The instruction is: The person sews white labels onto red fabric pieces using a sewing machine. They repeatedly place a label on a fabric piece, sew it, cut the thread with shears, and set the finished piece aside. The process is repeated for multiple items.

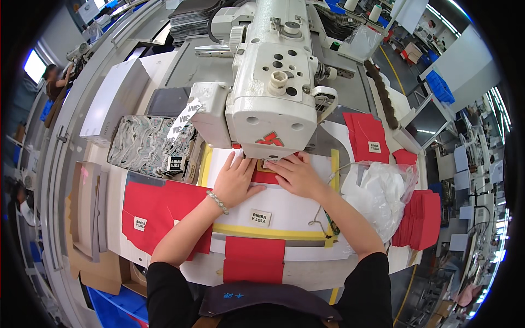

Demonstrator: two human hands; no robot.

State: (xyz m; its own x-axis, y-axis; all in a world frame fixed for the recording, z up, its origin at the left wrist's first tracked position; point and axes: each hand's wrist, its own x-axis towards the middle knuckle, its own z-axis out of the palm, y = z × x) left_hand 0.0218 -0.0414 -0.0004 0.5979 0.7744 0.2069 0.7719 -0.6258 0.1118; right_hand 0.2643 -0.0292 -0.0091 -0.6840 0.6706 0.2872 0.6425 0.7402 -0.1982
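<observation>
A white industrial sewing machine [257, 115] stands in front of me, its head above both hands. My left hand [235, 177], a beaded bracelet at its wrist, lies flat with fingers stretched toward the machine, at the left edge of a red fabric piece [265, 177]. My right hand [298, 175] rests on the right side, fingers spread beside a small yellowish frame under the head. The machine head hides the needle and the fabric's far part. A loose pale label [261, 217] lies nearer me on the white work surface [232, 221], which has yellow-taped edges.
Red pieces with labels [164, 216] lie at left, below a box of bundled labels [150, 147]. A red piece [254, 259] drapes at the front edge. Right are a clear plastic bag [374, 194], a red stack [418, 218] and labelled red pieces [366, 136].
</observation>
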